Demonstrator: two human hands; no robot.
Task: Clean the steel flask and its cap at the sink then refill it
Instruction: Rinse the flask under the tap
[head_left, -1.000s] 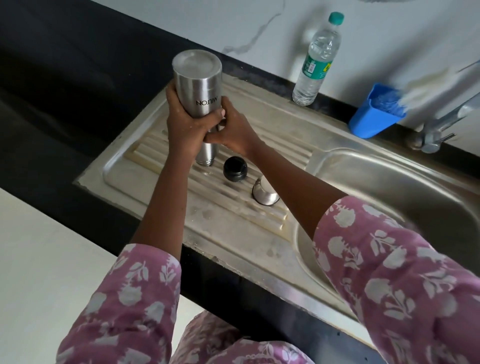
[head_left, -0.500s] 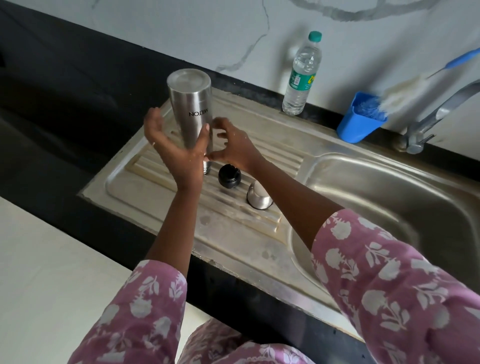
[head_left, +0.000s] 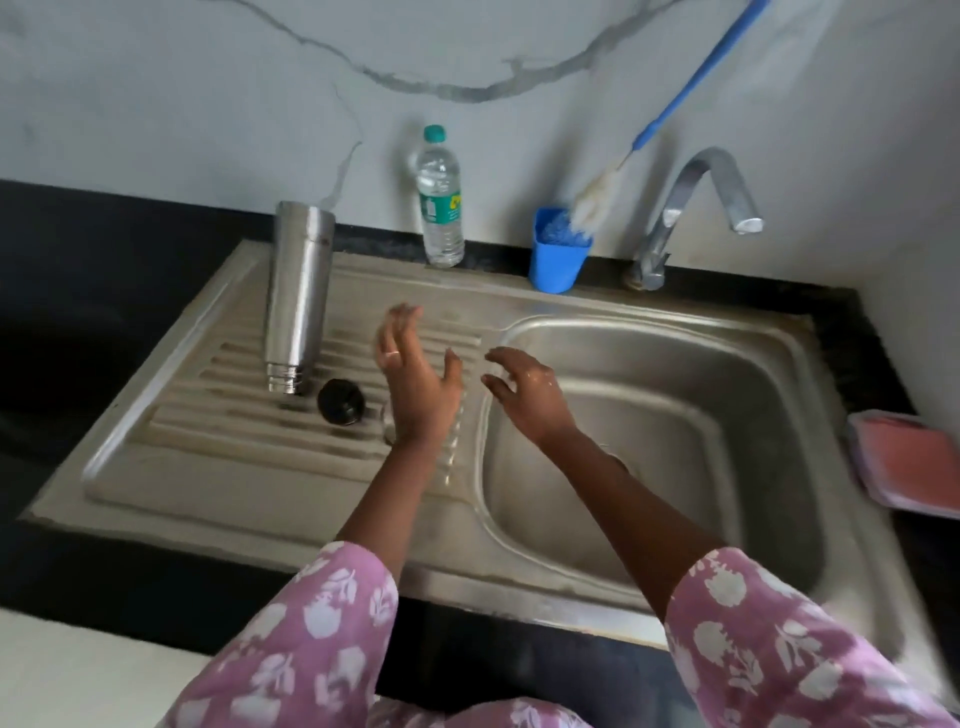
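Note:
The steel flask stands upside down, mouth down, on the ribbed drainboard at the left of the sink. Its black inner cap lies just to its right on the ribs. The steel outer cap is almost wholly hidden behind my left wrist. My left hand hovers above the drainboard with its fingers spread, holding nothing. My right hand is over the left rim of the sink basin, wet, fingers loosely bent and empty.
A plastic water bottle with a green cap stands by the back wall. A blue cup holds a long blue-handled bottle brush. The tap arches over the basin. A pink lidded box sits at the right.
Both hands let go of the upturned flask, which now stands alone on the drainboard. The hands have moved right, toward the basin. The view has shifted right as well.

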